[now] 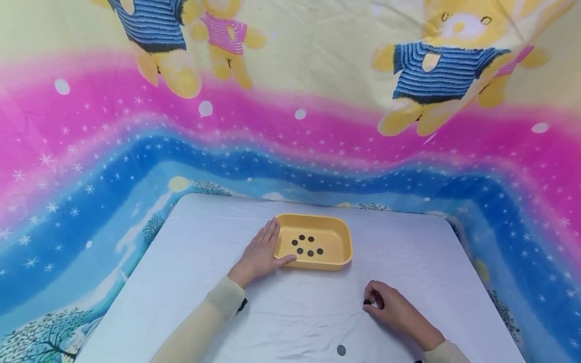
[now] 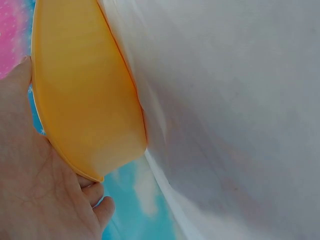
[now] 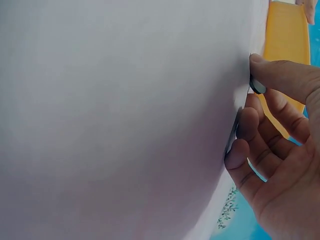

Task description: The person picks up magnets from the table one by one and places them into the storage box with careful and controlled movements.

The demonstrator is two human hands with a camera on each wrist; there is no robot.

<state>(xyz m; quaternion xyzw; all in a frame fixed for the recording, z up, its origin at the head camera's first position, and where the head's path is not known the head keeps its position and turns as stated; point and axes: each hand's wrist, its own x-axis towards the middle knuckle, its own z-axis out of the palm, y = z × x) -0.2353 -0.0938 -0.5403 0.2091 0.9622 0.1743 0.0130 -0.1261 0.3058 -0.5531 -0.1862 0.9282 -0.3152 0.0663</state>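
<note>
A shallow yellow rectangular tray point(image 1: 333, 244) sits toward the far side of the table, with several small dark round discs point(image 1: 310, 253) on its floor. My left hand point(image 1: 258, 254) rests against its left end, fingers straight along the side and thumb over the front rim. In the left wrist view the hand lies along the tray's wall point(image 2: 90, 90). Right of the tray and nearer, my right hand point(image 1: 392, 307) is low over the table, pinching a dark disc point(image 3: 257, 86) between thumb and fingers. A thin dark edge shows beside its other fingertips point(image 3: 247, 123). Another grey disc point(image 1: 341, 350) lies near the front.
A white cloth point(image 1: 204, 237) with slight wrinkles covers the table. Behind and around it hangs a printed curtain point(image 1: 290, 141) with bears and snowflakes, meeting the table's back and side edges.
</note>
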